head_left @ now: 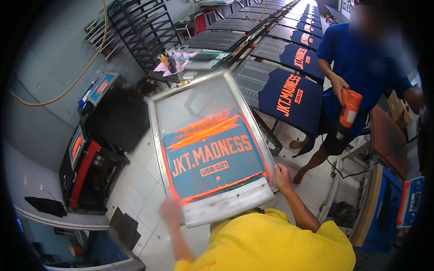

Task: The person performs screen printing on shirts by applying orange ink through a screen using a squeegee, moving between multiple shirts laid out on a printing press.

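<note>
While the person in the yellow shirt (271,246) holds the printing screen (210,144) up in front of the chest, tilted, both hands grip its near end: the left hand (169,212) is wrapped round the lower left corner and the right hand (282,176) clasps the lower right edge. A pale squeegee (228,203) lies across the bottom of the frame, touching orange ink smeared over the teal stencil.

Just beyond the screen runs a long row of tabletop boards (253,74) dressed with dark blue shirts (289,97) printed in orange. A second person in blue (361,58) stands close on the right, holding an orange heat gun (349,110) beside the nearest shirt. On the left sit a black and red machine (88,167) and a dark rack (140,27); a small stand with cups (174,58) sits behind the screen's far edge.

The left hand is blurred, so its fingers are hard to make out, and the screen hides the floor beneath it. White tiled floor (135,189) stays open to the lower left; the right side is crowded.
</note>
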`<act>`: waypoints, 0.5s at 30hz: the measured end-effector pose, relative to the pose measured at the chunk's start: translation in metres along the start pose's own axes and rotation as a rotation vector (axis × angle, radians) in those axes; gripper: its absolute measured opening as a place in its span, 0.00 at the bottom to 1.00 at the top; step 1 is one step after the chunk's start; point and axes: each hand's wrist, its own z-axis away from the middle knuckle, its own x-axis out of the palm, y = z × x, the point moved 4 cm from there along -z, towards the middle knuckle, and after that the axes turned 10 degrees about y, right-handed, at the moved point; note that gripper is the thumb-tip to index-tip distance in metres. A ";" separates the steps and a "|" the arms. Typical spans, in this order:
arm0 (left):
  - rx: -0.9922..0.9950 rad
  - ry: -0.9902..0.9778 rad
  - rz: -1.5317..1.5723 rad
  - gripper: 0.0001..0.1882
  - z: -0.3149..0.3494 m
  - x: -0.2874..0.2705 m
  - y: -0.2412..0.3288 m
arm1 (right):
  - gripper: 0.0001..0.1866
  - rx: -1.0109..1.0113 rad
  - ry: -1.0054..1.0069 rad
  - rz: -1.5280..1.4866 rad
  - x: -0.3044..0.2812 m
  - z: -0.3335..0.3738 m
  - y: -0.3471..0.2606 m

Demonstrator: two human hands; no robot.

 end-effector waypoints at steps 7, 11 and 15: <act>0.103 0.014 -0.001 0.17 -0.039 0.008 -0.002 | 0.17 0.048 0.012 -0.009 0.009 0.001 -0.006; 0.094 -0.032 0.091 0.17 -0.078 0.007 0.010 | 0.17 0.088 0.070 -0.015 0.021 0.004 -0.018; -0.045 -0.102 0.284 0.18 -0.113 0.001 0.038 | 0.18 0.087 0.127 -0.021 0.032 0.005 -0.036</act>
